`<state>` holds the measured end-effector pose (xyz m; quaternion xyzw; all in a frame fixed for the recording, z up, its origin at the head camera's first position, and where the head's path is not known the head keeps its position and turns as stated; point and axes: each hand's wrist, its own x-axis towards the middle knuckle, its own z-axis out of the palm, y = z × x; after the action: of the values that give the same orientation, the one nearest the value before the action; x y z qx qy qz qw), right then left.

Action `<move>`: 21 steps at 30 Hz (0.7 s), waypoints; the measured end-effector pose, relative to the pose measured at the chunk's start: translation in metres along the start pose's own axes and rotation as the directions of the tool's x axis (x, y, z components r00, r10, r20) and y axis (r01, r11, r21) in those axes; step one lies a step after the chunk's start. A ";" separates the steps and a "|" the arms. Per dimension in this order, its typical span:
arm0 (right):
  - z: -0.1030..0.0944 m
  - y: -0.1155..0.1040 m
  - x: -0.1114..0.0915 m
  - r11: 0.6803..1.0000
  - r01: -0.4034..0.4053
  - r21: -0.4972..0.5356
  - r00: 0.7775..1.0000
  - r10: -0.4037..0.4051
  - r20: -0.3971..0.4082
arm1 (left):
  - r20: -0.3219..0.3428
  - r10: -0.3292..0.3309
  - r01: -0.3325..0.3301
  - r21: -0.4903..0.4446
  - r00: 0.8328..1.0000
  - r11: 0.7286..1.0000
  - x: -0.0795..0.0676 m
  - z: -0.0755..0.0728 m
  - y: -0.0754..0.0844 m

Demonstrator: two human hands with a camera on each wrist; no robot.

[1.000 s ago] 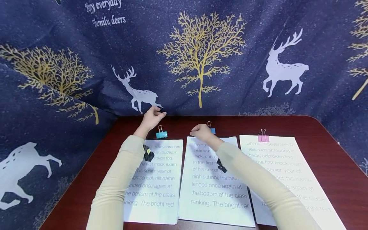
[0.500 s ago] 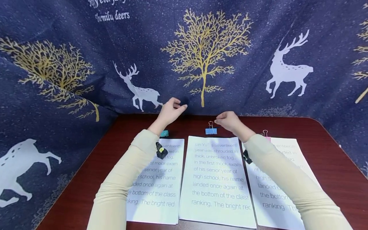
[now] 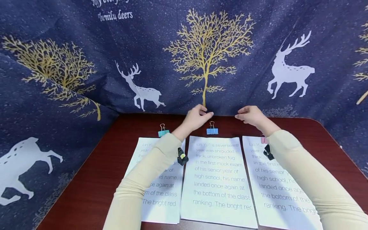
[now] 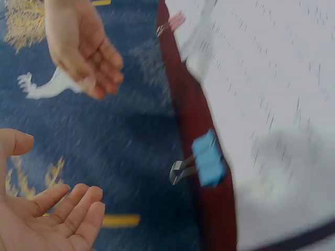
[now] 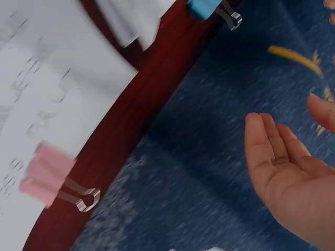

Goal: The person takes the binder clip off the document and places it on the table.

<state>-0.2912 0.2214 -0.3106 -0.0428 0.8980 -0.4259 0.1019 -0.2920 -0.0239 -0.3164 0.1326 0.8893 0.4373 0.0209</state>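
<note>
There hung the left hand point(image 3: 196, 118), thumb and fingers apart, near the blue clip point(image 3: 212, 131) beyond the middle paper stack point(image 3: 218, 180); right hand point(image 3: 251, 115), thumb also clear, hovered near the pink clip point(image 5: 47, 175) at the right paper stack point(image 3: 277, 191)!

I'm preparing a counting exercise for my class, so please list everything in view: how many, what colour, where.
Table: one, dark red-brown, under the papers
Cloth: one, dark blue, behind the table
Printed trees: three, gold, on the cloth
Printed deer: three, pale, on the cloth
Lettering: two lines, white, upper left
Printed papers: three sets, white, side by side
Teal clip: one, teal, beyond the left set
Blue clip: one, blue, beyond the middle set
Pink clip: one, pink, right set's top edge
Wrist devices: two, black, one per wrist
Sleeves: two, cream, on both arms
Left hand: one, near the blue clip
Right hand: one, near the table's far edge
</note>
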 end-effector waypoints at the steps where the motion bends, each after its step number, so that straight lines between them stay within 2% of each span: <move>1: -0.003 0.005 0.000 1.000 -0.006 -0.017 1.000 0.006 -0.003 | 0.018 -0.004 0.005 -0.007 1.000 1.000 -0.001 0.007 0.000; 5: -0.014 0.023 0.000 0.994 -0.030 -0.103 0.999 0.027 -0.025 | 0.082 -0.029 0.033 -0.055 0.996 0.998 -0.005 0.031 0.001; 9: -0.028 0.039 -0.002 0.988 -0.049 -0.145 0.998 0.043 -0.043 | 0.134 -0.023 0.037 -0.103 0.991 0.994 -0.008 0.048 0.006; 15: -0.044 0.061 -0.004 0.989 -0.094 -0.115 0.996 0.095 -0.003 | 0.178 -0.016 0.043 -0.145 0.984 0.989 -0.010 0.065 0.013; 21: -0.054 0.078 -0.002 0.994 -0.097 -0.056 0.994 0.100 0.044 | 0.219 -0.026 0.079 -0.236 0.975 0.968 -0.008 0.084 0.010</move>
<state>-0.3002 0.3117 -0.3376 -0.0112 0.9075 -0.3950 0.1426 -0.2689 0.0445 -0.3609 0.1518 0.8246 0.5255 0.1444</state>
